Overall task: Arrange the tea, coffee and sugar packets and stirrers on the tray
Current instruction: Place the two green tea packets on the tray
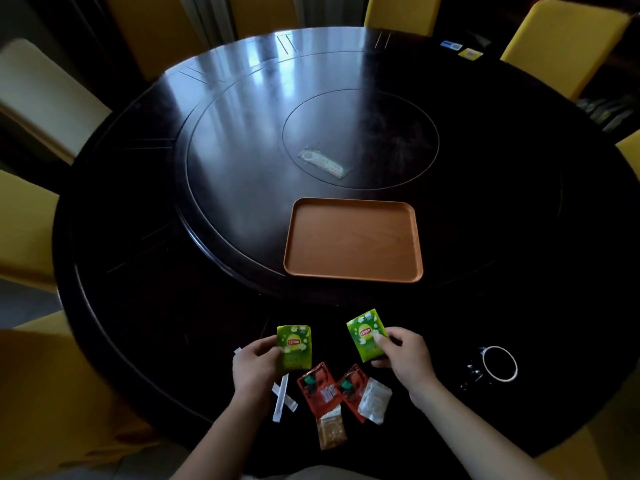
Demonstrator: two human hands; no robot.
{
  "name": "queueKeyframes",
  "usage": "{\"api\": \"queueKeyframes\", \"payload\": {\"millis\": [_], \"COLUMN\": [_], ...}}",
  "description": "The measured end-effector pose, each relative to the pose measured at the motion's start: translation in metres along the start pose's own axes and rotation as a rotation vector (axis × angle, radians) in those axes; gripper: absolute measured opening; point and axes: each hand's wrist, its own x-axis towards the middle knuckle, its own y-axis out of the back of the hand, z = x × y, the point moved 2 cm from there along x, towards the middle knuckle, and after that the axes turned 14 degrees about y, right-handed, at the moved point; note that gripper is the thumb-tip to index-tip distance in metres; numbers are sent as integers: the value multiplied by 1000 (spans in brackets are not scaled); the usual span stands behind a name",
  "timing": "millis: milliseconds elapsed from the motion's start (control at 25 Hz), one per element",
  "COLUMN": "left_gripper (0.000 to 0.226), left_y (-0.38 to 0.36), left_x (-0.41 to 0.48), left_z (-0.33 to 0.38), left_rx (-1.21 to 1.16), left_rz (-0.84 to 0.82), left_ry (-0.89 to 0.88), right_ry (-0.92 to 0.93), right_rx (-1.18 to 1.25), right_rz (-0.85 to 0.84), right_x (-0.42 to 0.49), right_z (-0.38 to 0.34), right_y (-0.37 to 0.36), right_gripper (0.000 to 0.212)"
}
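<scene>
Currently each hand holds one green tea packet just above the near edge of the dark round table (pixel 145 306): the left hand (pixel 254 363) pinches the left tea packet (pixel 295 346) by its left side, and the right hand (pixel 407 355) pinches the right tea packet (pixel 366 336) by its right side, thumb on the printed face. Both packets are well short of the orange tray (pixel 353 209), which sits bare farther out, slightly right of centre. On the table near the body lie two red coffee packets (pixel 317 389), a clear white packet (pixel 374 400) overlapping the right-hand red one, a brown sugar packet (pixel 331 433) at the nearest point, and two white stirrers (pixel 282 398) crossed to the left under the left wrist. Judgement: the tea packets look light, thin and flexible, with glossy wrappers that may slip, so an edge pinch suffices and they should be laid flat rather than dropped. The stirrers appear slim and flat on a smooth surface; they probably need sliding or lifting by one end. The overlapping red and clear packets likely need separating before pickup. A white-rimmed dark cup (pixel 498 363) stands near right, clear of the path to the tray.
</scene>
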Motion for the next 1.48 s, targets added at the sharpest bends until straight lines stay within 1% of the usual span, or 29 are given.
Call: {"api": "queueKeyframes", "payload": {"millis": [80,160,320,440,560,680,800,920,1000,1040,1080,1120,1160,1200,1280,1360,1400,1480], "left_gripper": [16,13,10,10,10,10,8,12,21,26,30,32,32,33,37,44,46,47], "left_y": [0,-4,-19,-31,-50,-75,-97,-113,-118,-118,-116,-113,-108,-104,-104,-112,-116,-121], "left_x": [-6,-10,-9,-1,16,39,64,85,90,89,85,81,76,72,66,65,67,76], "left_z": [7,19,54,81,116,151,175,187,191,192,193,192,189,187,181,179,178,178], "left_rx": [-142,-226,-281,-276,-221,-131,-71,-27,115,245,386,517,626,720,907,1156,1274,1403], "left_rz": [-71,-123,-151,-176,-186,-132,-69,-29,22,65,118,176,219,226,139,40,21,27], "left_ry": [49,67,66,44,6,-56,-93,-89,-138,-207,-301,-424,-571,-723,-972,-1076,-1088,-1065], "right_ry": [34,69,115,113,103,121,150,99,67,91,139,198,264,326,442,518,537,550], "right_rx": [50,71,73,40,22,-33,-189,-192,-198,-294,-440,-570,-646,-693,-793,-872,-901,-959], "right_rz": [5,12,46,63,87,97,142,152,121,108,93,87,93,91,35,-60,-94,-131], "right_x": [5,13,32,53,84,118,151,177,184,187,186,185,182,180,177,175,175,176], "right_z": [-14,-25,-39,-45,-55,-72,-82,-84,-85,-84,-83,-81,-82,-81,-78,-77,-77,-78], "right_y": [0,0,0,2,2,2,-1,-7,-11,-10,-8,-6,-3,0,3,-1,-4,-11], "right_gripper": [16,15,13,11,14,15,7,7,13,20,29,37,41,42,39,39,38,37]}}
